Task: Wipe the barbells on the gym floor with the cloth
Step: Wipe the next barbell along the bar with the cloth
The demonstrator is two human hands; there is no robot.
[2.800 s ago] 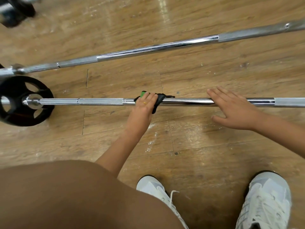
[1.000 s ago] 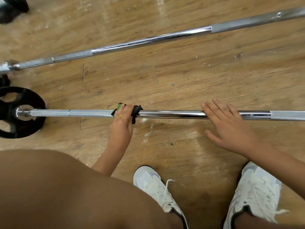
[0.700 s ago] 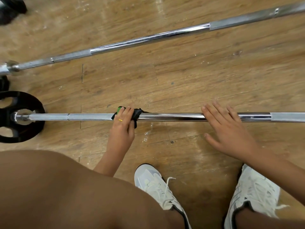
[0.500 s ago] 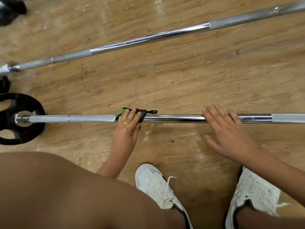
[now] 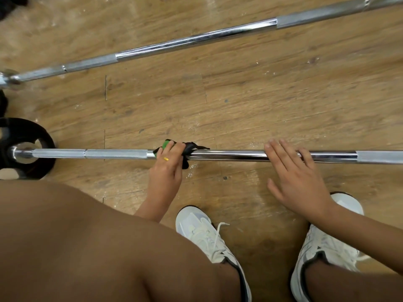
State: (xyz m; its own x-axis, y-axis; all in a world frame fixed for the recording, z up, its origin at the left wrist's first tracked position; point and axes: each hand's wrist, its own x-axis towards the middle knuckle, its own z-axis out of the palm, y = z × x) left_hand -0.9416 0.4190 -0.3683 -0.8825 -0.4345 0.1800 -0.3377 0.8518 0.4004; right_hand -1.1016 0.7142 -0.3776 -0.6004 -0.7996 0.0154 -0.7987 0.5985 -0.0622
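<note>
A chrome barbell (image 5: 229, 155) lies across the wooden floor in front of me, with a black weight plate (image 5: 26, 147) on its left end. My left hand (image 5: 166, 168) grips a black and green cloth (image 5: 189, 149) wrapped over the bar near its middle, just right of the knurled section. My right hand (image 5: 298, 182) lies flat with straight fingers resting on the smooth shaft further right. A second barbell (image 5: 196, 40) lies farther away, running diagonally from lower left to upper right.
My white sneakers (image 5: 209, 236) stand close to the near bar, and my knee fills the lower left. Another dark plate edge (image 5: 3, 103) sits at the far left between the two bars. Scuffed wooden floor (image 5: 261, 94) lies between the bars.
My left hand slid the cloth left along the bar, then back a little to the right. My right hand stayed flat on the shaft.
</note>
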